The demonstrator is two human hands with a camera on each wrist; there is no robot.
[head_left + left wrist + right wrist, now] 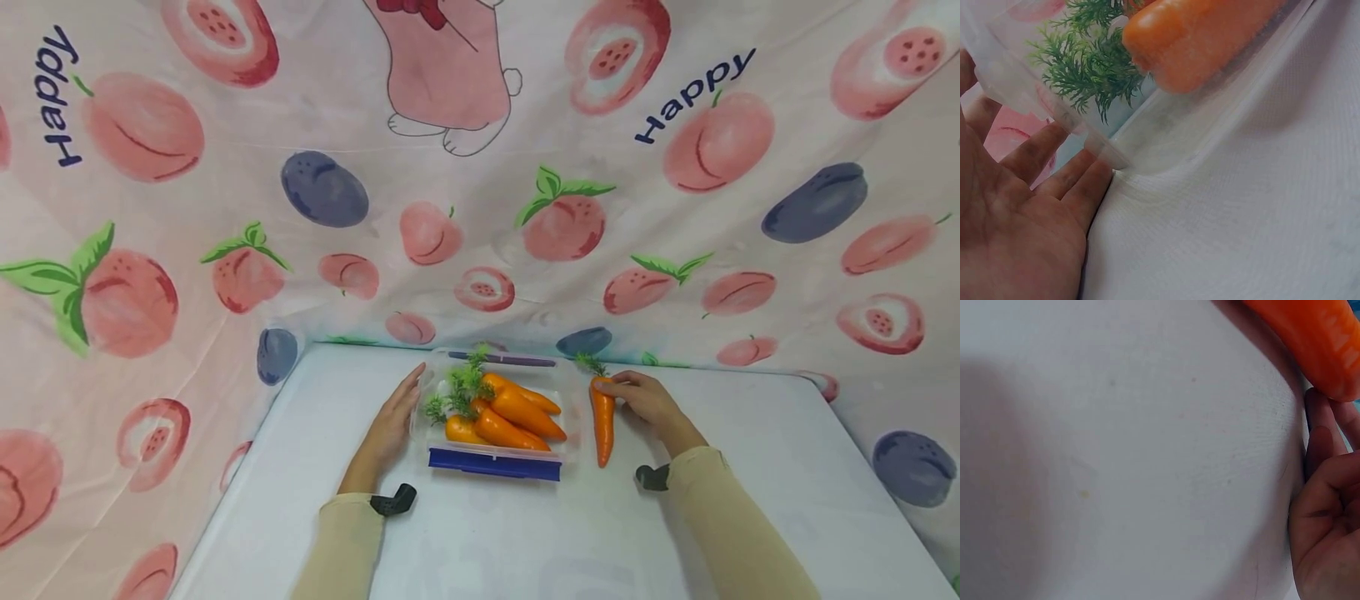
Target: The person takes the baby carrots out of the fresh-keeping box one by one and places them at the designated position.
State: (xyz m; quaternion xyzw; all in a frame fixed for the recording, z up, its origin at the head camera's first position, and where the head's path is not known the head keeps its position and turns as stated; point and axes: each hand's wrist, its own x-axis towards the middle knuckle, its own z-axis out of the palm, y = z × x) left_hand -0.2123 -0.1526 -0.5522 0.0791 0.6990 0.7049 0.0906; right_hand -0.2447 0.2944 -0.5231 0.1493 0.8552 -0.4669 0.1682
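Note:
A clear plastic container with blue latch flaps stands on the table, holding several orange carrots with green leafy tops pointing left. Along its left wall lies my left hand, fingers extended and touching the side. The left wrist view shows that hand palm up against the container's corner, a carrot visible through the plastic. To the right of the container, my right hand pinches a single carrot near its leafy top. In the right wrist view, its fingers meet the carrot's thick end.
A white table lies under everything. Behind and at both sides hangs a pink cloth printed with fruit. Each wrist carries a small black device, such as the one on the left wrist.

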